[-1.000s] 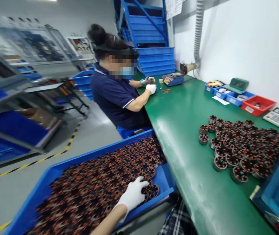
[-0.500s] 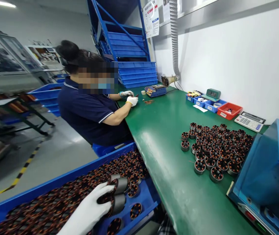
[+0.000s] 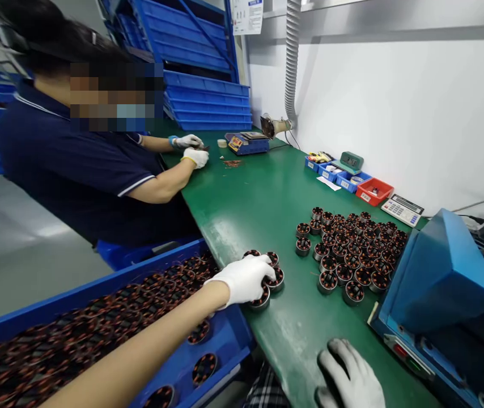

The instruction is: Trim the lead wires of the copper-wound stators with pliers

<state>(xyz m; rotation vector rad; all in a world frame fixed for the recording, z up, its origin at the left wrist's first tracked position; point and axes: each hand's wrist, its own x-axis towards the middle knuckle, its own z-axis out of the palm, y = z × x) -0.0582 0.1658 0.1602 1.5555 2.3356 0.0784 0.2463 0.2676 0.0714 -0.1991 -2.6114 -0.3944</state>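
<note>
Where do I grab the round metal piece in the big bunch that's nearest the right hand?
Hold the round metal piece by its silver outer wall, probably from above and the near side: it sits flat, round face up, and neighbouring pieces stand behind it, leaving its front open.

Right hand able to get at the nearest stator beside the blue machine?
Likely yes: only bare green tabletop shows between the right hand and that wound stator; the blue machine stands to the right.

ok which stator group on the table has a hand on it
The small group, under the left hand; the large group by the blue machine has no hand on it.
</note>
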